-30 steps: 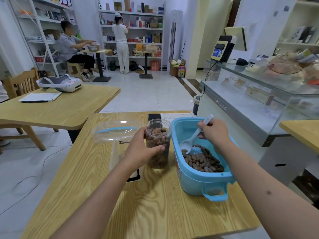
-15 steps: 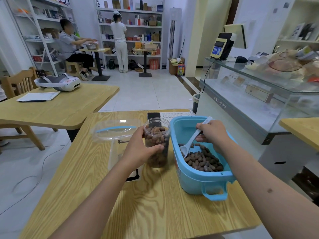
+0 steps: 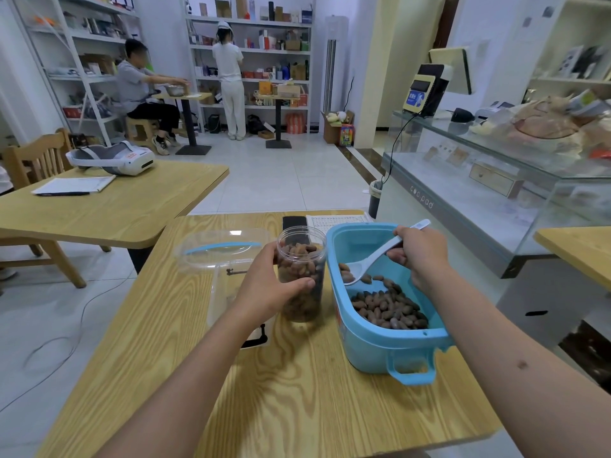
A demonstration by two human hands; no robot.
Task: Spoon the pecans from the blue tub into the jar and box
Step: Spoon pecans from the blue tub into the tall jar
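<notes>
The loaded spoon [image 3: 373, 259], pinched by the right hand [image 3: 418, 251], hangs just right of the jar [image 3: 301, 276]; left hand [image 3: 267, 285] fingers wrap the jar.

jar [image 3: 301, 276] left of tub [image 3: 373, 345], pecans [image 3: 388, 309] inside

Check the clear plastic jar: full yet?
Nearly full: pecans reach just below the rim of the lidless clear plastic jar, gripped upright by the left hand.
</notes>
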